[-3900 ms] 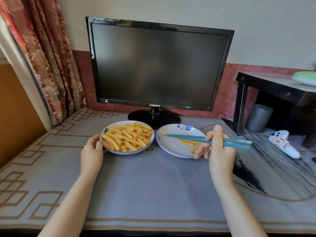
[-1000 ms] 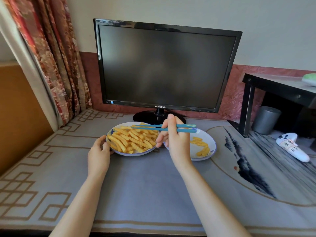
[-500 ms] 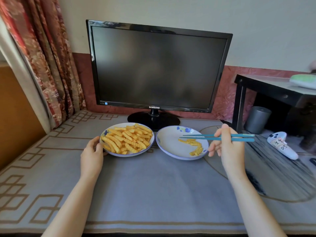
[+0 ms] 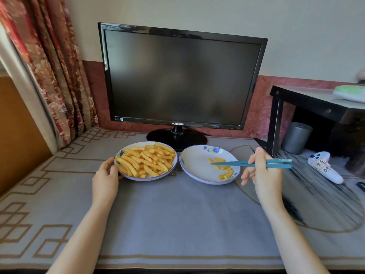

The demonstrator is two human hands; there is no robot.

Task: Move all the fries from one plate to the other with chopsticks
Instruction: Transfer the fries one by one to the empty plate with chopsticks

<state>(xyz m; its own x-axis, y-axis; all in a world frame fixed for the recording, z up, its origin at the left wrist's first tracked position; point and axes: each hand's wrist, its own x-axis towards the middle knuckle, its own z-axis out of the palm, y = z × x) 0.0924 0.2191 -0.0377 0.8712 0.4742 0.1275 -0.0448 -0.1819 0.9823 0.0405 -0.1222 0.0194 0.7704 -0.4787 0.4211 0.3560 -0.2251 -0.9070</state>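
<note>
Pinching the teal chopsticks (image 4: 237, 163) in curled fingers, the right hand (image 4: 264, 175) holds their nearly touching tips over the few crinkle-cut fries (image 4: 227, 174) on the right plate (image 4: 189, 171). The left hand (image 4: 105, 178) grips the rim of the left plate (image 4: 150, 178), which carries the heap of fries (image 4: 147, 160).

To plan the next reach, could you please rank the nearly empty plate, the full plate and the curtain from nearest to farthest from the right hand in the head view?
1. Nearly empty plate, left of the right hand with the chopsticks.
2. Full plate, further left, held by the left hand.
3. Curtain, far left at the back.
</note>
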